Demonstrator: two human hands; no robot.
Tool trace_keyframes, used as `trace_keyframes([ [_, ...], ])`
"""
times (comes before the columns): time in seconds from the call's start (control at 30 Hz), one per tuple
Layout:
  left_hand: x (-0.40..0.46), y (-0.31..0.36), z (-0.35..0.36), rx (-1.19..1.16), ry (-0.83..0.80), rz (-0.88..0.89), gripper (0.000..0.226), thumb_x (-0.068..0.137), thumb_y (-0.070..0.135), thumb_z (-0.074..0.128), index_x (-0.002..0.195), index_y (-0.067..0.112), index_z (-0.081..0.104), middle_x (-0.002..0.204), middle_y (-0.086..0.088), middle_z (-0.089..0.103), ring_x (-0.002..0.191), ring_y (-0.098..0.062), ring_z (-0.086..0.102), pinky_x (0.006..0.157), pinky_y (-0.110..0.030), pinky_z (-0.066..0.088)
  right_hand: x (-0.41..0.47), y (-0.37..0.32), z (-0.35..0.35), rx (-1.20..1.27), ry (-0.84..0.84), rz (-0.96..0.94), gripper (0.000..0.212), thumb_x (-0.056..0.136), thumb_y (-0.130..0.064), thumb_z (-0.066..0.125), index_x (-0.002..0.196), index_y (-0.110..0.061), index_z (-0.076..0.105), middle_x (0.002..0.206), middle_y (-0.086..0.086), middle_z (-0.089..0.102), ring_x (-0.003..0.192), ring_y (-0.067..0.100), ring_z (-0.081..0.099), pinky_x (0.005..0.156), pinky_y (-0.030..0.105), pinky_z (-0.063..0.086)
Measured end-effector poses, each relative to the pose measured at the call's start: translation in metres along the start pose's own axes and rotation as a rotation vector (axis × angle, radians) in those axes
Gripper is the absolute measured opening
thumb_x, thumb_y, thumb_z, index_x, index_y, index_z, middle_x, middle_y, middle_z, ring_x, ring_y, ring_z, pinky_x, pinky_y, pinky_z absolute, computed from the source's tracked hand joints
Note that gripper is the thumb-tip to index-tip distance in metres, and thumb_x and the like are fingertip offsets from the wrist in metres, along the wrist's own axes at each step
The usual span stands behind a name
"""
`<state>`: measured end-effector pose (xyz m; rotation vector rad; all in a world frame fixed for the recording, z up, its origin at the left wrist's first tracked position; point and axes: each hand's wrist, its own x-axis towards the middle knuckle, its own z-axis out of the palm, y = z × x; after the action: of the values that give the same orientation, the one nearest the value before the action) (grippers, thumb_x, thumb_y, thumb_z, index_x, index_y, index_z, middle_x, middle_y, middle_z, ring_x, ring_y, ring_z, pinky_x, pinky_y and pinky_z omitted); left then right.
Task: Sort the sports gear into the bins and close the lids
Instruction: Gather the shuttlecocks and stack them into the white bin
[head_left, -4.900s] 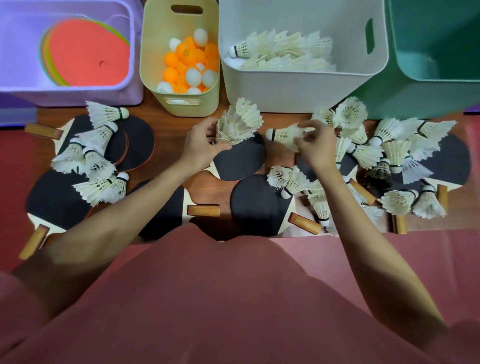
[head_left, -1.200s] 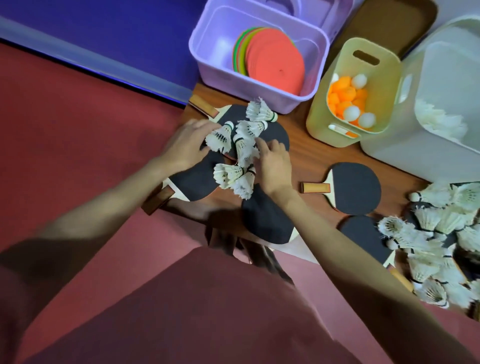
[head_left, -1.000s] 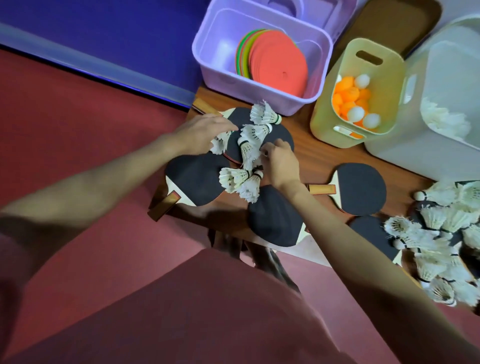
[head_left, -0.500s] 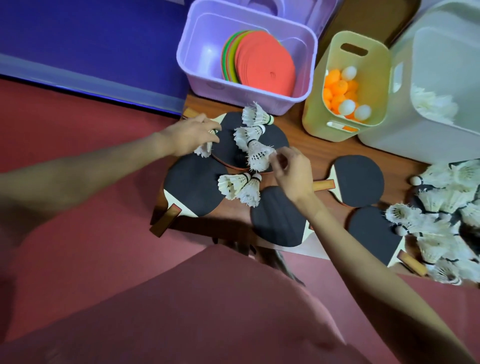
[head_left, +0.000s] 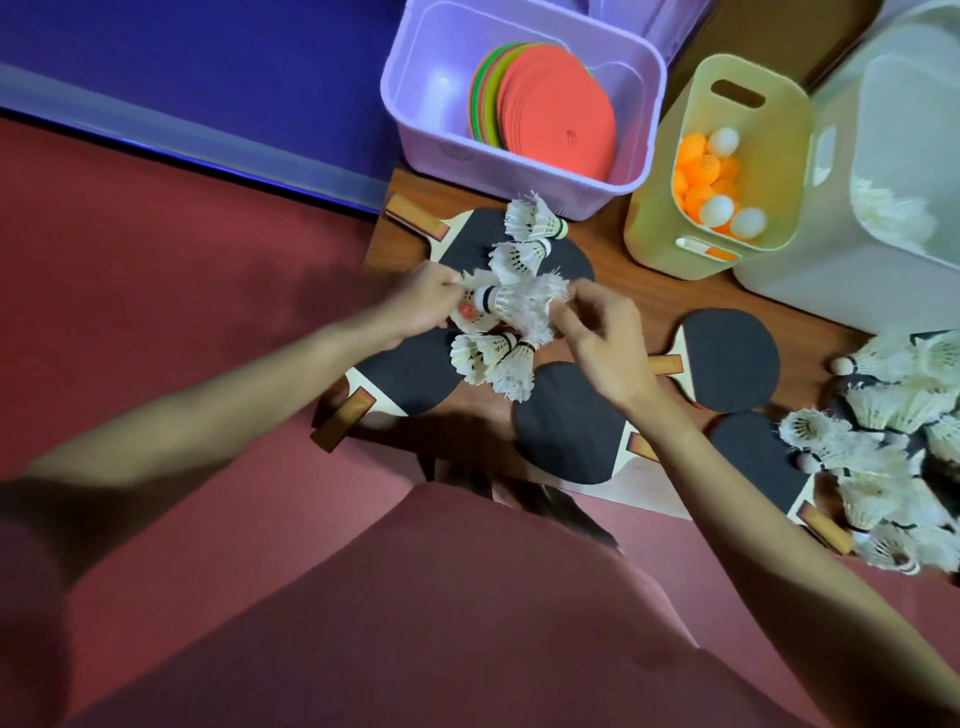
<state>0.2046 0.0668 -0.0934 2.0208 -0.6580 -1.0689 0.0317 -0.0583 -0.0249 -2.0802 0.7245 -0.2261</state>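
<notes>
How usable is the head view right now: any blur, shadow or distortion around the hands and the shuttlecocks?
Head view: dim and soft overall; the left hand and right hand are slightly motion-blurred around the held shuttlecock; the arms cast a dark shadow beneath the paddles; the wide lens bows the purple bin; the white bin looks washed out.

I see my left grip (head_left: 426, 301) and right grip (head_left: 597, 332) pinching one shuttlecock (head_left: 514, 304) above paddles (head_left: 566, 436) on the counter (head_left: 613, 260).
</notes>
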Motion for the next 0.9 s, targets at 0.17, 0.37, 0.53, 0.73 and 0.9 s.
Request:
trace_keyframes([
  [0.17,-0.021,0.005,0.008,-0.225,-0.047,-0.043,0.017,0.090,0.026,0.048,0.085,0.012,0.056,0.076,-0.005,0.039,0.074,-0.014,0.042,0.067,-0.034,0.052,0.010,0.003,0.009,-0.285,-0.056,-0.080,0.019,0.086,-0.017,0.052,0.069,-0.007,0.052,0.059,0.006,0.055,0.057,0.027,0.050,0.055,0.038,0.041],
  [0.37,-0.047,0.009,0.011,-0.302,-0.067,0.013,0.031,0.082,0.031,0.055,0.104,0.014,0.067,0.090,0.002,0.064,0.080,-0.005,0.057,0.069,-0.022,0.046,0.024,0.002,0.017,-0.385,-0.062,-0.075,0.019,0.084,-0.015,0.052,0.066,-0.014,0.046,0.061,0.004,0.054,0.059,0.025,0.049,0.055,0.032,0.039],
  [0.53,-0.053,-0.004,0.014,-0.051,-0.051,0.157,0.067,0.068,0.024,0.075,0.131,0.025,0.051,0.096,0.021,0.062,0.084,-0.003,0.059,0.073,-0.019,0.049,0.036,-0.001,0.017,-0.394,-0.105,-0.018,0.017,0.081,-0.013,0.054,0.067,-0.003,0.058,0.063,0.010,0.056,0.060,0.022,0.046,0.056,0.026,0.031],
  [0.73,-0.051,-0.014,0.021,0.056,0.212,0.250,0.046,0.073,0.021,0.082,0.114,0.013,0.063,0.088,0.014,0.063,0.064,0.022,0.052,0.060,-0.002,0.037,0.036,-0.004,0.022,-0.070,-0.230,0.037,0.015,0.085,-0.012,0.063,0.070,-0.010,0.062,0.062,0.004,0.061,0.059,0.012,0.055,0.062,0.027,0.045],
  [0.9,-0.049,-0.018,0.021,-0.015,0.283,0.233,0.036,0.072,0.024,0.083,0.104,0.016,0.067,0.087,0.013,0.069,0.066,0.016,0.056,0.060,-0.007,0.042,0.045,-0.001,0.014,0.319,-0.212,0.186,0.018,0.092,-0.023,0.062,0.077,-0.014,0.067,0.056,-0.009,0.060,0.051,0.004,0.051,0.052,0.017,0.042],
])
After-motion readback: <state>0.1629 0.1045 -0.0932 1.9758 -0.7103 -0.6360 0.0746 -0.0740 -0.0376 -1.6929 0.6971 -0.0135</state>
